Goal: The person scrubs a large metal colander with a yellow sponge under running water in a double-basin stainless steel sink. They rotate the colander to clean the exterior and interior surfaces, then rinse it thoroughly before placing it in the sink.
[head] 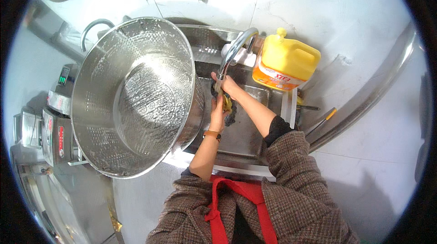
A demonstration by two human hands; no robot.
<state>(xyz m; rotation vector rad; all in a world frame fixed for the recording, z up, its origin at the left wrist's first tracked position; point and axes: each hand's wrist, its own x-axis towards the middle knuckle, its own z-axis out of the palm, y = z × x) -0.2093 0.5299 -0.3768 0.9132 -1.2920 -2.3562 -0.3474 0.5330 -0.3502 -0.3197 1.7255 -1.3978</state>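
Both of my hands are over a metal sink, beneath a curved chrome faucet with water running from it. My left hand, a brown-strapped watch on its wrist, is closed around a yellow sponge-like cloth. My right hand grips the same bundle from above, right at the spout. A dark, rough patch shows beside and below the hands; I cannot tell whether it is a scouring pad or part of the sink. The fingers hide much of the cloth.
A large perforated steel strainer pot leans over the sink's left side, wet inside. At the back right stands a yellow detergent jug bearing writing. A scale sits far left. A yellow-tipped tool lies right of the sink.
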